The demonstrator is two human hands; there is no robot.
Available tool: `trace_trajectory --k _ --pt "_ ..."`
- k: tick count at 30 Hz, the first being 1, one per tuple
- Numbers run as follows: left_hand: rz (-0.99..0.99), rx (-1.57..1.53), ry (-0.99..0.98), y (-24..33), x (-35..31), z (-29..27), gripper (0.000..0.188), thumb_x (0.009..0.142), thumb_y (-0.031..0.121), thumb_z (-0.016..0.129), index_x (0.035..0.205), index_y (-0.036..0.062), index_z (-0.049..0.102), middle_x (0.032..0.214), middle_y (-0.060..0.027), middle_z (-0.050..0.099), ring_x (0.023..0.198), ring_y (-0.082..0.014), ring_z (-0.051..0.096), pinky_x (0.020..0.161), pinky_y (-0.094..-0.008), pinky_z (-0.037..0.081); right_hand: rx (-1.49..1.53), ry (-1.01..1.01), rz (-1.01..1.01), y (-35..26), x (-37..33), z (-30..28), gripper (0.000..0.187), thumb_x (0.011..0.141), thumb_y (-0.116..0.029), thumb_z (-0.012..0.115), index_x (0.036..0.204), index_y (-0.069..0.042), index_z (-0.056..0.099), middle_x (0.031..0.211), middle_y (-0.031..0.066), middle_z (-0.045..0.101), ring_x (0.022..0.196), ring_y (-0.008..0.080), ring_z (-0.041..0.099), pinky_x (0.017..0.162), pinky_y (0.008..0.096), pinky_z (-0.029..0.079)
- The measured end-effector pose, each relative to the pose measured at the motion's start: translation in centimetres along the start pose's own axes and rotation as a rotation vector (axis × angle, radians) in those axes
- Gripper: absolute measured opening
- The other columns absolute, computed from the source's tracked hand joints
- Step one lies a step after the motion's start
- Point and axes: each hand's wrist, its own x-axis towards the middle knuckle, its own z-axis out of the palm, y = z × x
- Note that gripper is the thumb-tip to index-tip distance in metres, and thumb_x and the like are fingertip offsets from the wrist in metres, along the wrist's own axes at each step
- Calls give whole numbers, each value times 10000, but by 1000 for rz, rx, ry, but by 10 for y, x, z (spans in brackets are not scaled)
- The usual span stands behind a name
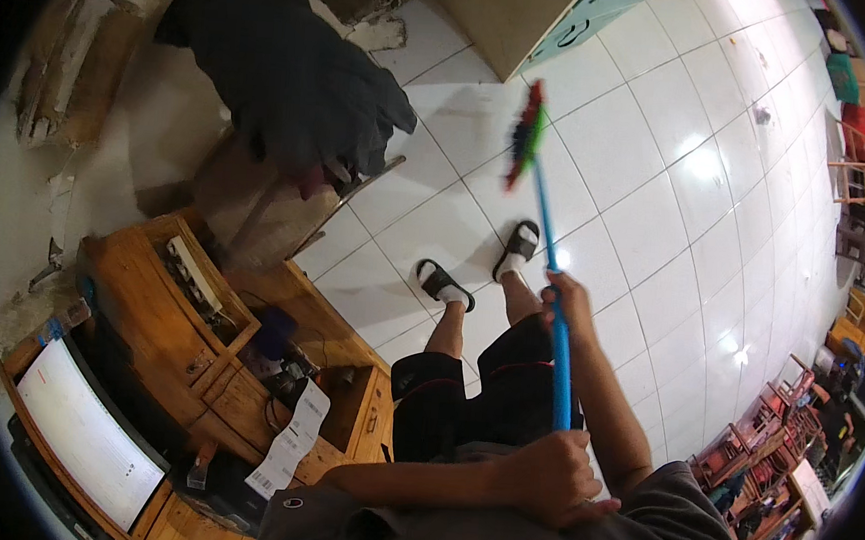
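Both my hands grip the blue handle of a broom [547,213], which slants away from my body toward the far middle of the floor. My left hand [551,474] is closed in a fist round the upper end of the handle, close to my belly. Further down the shaft, my right hand [569,302] has its fingers wrapped round it. At the far end, the green and red broom head [527,136] looks blurred. It is over the white tiles [617,147], just below the corner of a pale cabinet [505,19]; whether the bristles touch the floor I cannot tell.
A wooden desk [141,280] with a lit monitor [91,427] and a strip of paper labels [290,441] stands on my left. Beyond it, a dark cloth [286,69] drapes over a seat. Wooden chairs [763,424] line the right side. My sandalled feet [447,283] are near the broom.
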Motion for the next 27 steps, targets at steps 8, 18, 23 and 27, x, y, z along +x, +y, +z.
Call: trace_trajectory --k 8,18,23,27 --pt "-171 489 340 -119 74 -113 262 766 104 527 512 78 469 496 -99 460 472 -267 430 494 -377 333 620 -526 126 -63 180 140 191 857 -205 449 684 -138 401 474 -36 411 341 74 370 314 200 288" --pt "-233 94 145 -147 134 -29 350 793 178 526 461 74 485 445 -91 478 411 -253 460 456 -350 342 -110 -58 17 -56 203 -1 257 789 -204 536 949 -7 580 575 69 532 418 152 487 390 280 405" --pt "-11 45 259 -182 202 -8 195 848 112 453 685 16 497 457 -101 406 417 -279 412 424 -365 299 -51 286 -63 -140 203 -122 244 750 -172 547 875 36 574 591 88 532 435 148 488 390 270 400" --pt "-74 -113 285 -156 203 -29 290 811 70 440 522 51 420 442 -102 352 393 -266 367 423 -375 277 65 315 -197 -173 174 -120 243 767 -144 518 889 64 548 577 85 516 417 143 476 368 260 385"
